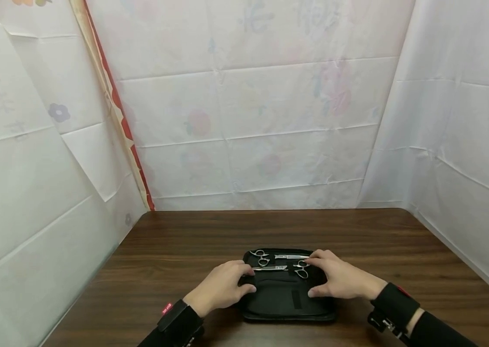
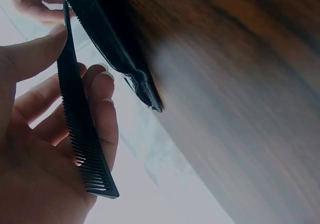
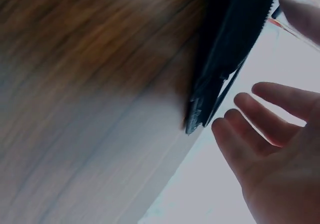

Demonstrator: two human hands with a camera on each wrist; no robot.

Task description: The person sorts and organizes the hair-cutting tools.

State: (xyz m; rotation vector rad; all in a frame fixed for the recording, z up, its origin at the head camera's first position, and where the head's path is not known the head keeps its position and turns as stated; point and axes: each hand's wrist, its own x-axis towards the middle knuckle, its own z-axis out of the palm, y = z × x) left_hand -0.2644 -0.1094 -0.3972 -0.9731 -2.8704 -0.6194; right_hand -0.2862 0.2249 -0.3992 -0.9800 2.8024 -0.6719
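Note:
A black zip case (image 1: 270, 308) lies spread on the table, with two pairs of silver scissors strapped in its far half. The upper pair of scissors (image 1: 264, 261) has its finger rings at the left; the lower pair of scissors (image 1: 270, 268) points the opposite way. My left hand (image 1: 224, 285), at the case's left edge, holds a black comb (image 2: 82, 114) between thumb and fingers, as the left wrist view shows. Over the right side of the case, my right hand (image 1: 340, 277) has its fingers extended and spread, with the fingertips near the scissors' rings.
The brown wood-grain table (image 1: 192, 231) runs out around the case. White printed sheets (image 1: 244, 120) hang behind it and along both sides. A band with a red scalloped edge (image 1: 116, 99) runs down the left corner.

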